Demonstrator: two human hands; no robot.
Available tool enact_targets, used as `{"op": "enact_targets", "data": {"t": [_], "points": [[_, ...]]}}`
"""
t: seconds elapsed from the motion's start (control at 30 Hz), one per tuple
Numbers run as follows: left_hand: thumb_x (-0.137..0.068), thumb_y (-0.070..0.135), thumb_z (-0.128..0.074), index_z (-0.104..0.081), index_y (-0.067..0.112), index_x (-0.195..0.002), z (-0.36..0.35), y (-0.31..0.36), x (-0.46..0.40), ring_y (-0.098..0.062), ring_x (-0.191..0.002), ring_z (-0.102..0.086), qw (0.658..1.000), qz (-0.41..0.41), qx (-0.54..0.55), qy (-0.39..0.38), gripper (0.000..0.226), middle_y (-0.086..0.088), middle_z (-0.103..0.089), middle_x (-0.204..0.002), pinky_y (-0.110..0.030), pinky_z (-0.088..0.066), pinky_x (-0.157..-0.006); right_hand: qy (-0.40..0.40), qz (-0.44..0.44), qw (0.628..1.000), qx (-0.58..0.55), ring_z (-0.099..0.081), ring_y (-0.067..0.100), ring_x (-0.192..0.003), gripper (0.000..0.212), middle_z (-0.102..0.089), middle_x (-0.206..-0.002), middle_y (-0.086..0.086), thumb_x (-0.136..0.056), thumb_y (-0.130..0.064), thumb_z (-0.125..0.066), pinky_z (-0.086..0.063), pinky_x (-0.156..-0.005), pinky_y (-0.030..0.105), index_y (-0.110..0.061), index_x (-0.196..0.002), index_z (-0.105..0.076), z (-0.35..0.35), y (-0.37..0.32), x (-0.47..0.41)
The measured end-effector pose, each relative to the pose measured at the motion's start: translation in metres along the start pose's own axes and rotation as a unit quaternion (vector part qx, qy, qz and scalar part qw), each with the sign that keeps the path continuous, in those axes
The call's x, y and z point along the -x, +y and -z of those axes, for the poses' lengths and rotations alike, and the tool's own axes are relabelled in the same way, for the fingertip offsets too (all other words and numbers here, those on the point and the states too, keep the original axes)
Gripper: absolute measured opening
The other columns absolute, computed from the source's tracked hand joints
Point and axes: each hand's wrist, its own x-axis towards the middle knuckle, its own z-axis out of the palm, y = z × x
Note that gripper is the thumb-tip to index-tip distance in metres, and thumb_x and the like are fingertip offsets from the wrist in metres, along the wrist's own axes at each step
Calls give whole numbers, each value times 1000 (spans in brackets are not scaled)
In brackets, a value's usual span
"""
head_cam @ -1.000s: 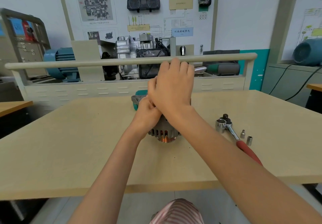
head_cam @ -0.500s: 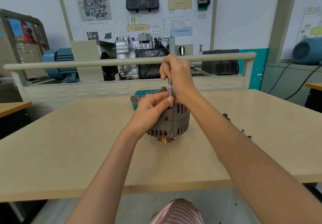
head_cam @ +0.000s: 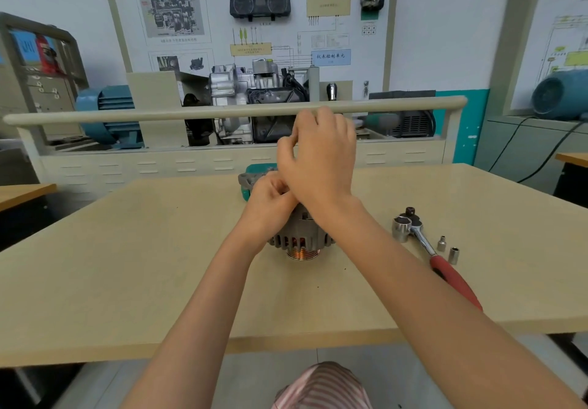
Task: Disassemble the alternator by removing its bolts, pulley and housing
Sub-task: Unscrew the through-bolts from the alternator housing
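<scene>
Alternator [head_cam: 299, 237] stands on its pulley end mid-worktop [head_cam: 127, 265], copper-coloured pulley [head_cam: 302, 253] underneath, so it's balanced on a small round foot w/ the wider housing up top. Left hand [head_cam: 270, 198] is curled onto the upper near-left edge of the housing; what the fingers actually grip is hidden behind the right wrist. Right hand [head_cam: 318, 160] hovers above the top, fingers curled w/ thumb & forefinger drawn together as if pinching something thin, prob. a bolt or small driver, but nothing shows between them, so can't tell if it holds anything. Main risks as I judge them: 1) tip-over: any sideways twist from the right hand while the left only steadies one edge could rock the unit off the pulley and let it roll or drop toward the near edge. 2) lost hardware: if a long bolt is coming out, it's small & slippery; a weak pinch drops it onto the worktop and it can roll away. 3) crossed wrists: right forearm lies over the left hand, blocking the view of the top face, so cross-threading, a slipped tool or a nicked knuckle is more likely. 4) Ratchet [head_cam: 426, 246] w/ its socket and two loose sockets [head_cam: 448, 249] sit to the right, near the right forearm; a careless elbow sweep could knock them off.
</scene>
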Motion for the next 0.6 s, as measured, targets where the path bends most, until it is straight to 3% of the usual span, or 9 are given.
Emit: {"op": "enact_targets", "data": {"t": [0.07,0.1,0.2,0.3,0.4,0.47,0.53,0.6], "points": [[-89,-5,-49,-61,26,-44,-1,0,0,7,-48,-54,1000,12,-6,3,56,16,-59,-47,-4,-36,-46,-1,-11,1000,27,-45,22,-86,21,-52,-87,5,-83,-24,-45,-29,-90,32,-9,-86,-59,-1,-5,2],[-88,-5,-48,-62,28,-42,-2,0,1,8,-47,-53,1000,11,-8,-1,58,16,-58,-45,-4,-34,-45,3,-21,1000,-14,-45,21,-84,20,-50,-83,3,-83,-24,-45,-29,-89,32,-10,-80,-58,-1,-7,0],[-92,4,-53,-69,40,-53,-3,3,1,8,-59,-58,1000,-10,-1,-5,55,20,-64,-56,-4,-39,-54,9,-64,964,-256,-39,19,-66,30,-39,-58,-1,-80,-21,-41,-31,-74,31,-15,-50,-39,2,-6,-9],[-93,17,-57,-73,41,-86,-4,4,0,-3,-91,-66,1000,-21,12,-10,30,15,-73,-86,-16,-48,-76,-53,-145,856,-493,-34,20,-52,40,-33,-46,8,-82,-20,-38,-35,-59,27,-9,-44,-37,8,-2,-19],[-93,18,-57,-71,48,-85,-1,5,0,0,-92,-67,999,-24,26,-28,35,16,-73,-91,-10,-48,-73,-107,-210,715,-659,-37,16,-48,54,-33,-42,7,-94,-14,-32,-45,-59,16,-14,-40,-35,6,8,-29],[-94,17,-56,-72,47,-83,0,6,-1,0,-89,-67,999,-19,26,-41,36,16,-74,-90,-8,-47,-70,-129,-235,648,-713,-37,18,-49,60,-36,-38,4,-94,-15,-28,-50,-63,15,-14,-34,-32,5,10,-33],[-94,17,-56,-72,44,-86,0,7,-1,0,-89,-67,999,-18,28,-43,33,16,-74,-90,-8,-47,-71,-133,-236,645,-715,-39,19,-51,61,-39,-38,1,-95,-14,-28,-51,-67,18,-15,-34,-35,5,9,-32],[-94,17,-56,-70,42,-91,0,5,-1,-1,-92,-67,999,-22,20,-36,29,16,-73,-91,-10,-48,-76,-111,-223,706,-663,-44,17,-54,56,-43,-43,0,-95,-11,-30,-49,-74,24,-12,-41,-39,5,7,-27]]}}
